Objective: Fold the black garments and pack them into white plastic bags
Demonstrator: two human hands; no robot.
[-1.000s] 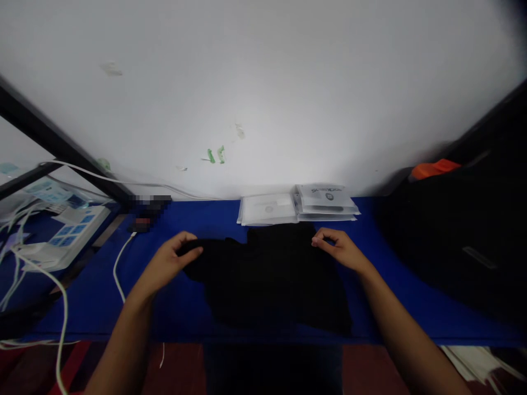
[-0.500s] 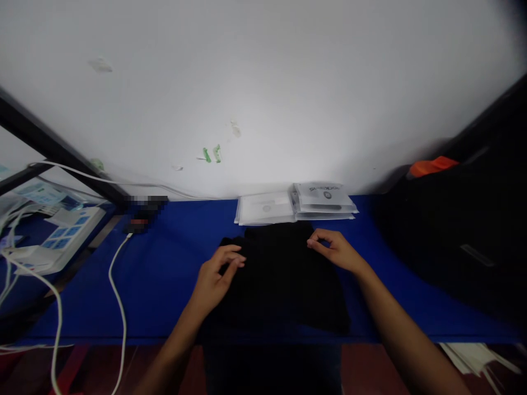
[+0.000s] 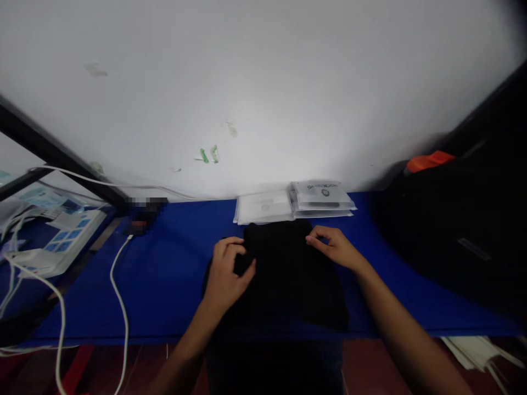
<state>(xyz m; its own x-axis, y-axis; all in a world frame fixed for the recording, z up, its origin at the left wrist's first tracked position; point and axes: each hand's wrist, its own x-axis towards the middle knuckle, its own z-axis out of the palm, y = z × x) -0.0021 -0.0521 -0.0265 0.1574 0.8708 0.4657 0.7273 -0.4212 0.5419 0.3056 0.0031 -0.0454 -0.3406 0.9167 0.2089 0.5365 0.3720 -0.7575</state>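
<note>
A piece of black cloth (image 3: pixel 288 280), perhaps a folded garment, lies on the blue tabletop in front of me. My left hand (image 3: pixel 228 271) rests over its left side, fingers curved and the thumb spread well away from them, with nothing visible between. At the upper right edge of the cloth, the thumb and index finger of my right hand (image 3: pixel 331 245) are pinched together on the fabric. Folds in the cloth are hard to make out because it is so dark.
Flat plastic zip bags (image 3: pixel 265 207) and a second printed stack (image 3: pixel 323 197) lie along the white wall. A large black bag (image 3: pixel 448 241) stands at right. White cables (image 3: pixel 119 291) and a white box (image 3: pixel 69 241) are on the left.
My left hand has moved slightly right over the cloth, and its thumb has spread away from the fingers. The right hand keeps its pinch at nearly the same spot.
</note>
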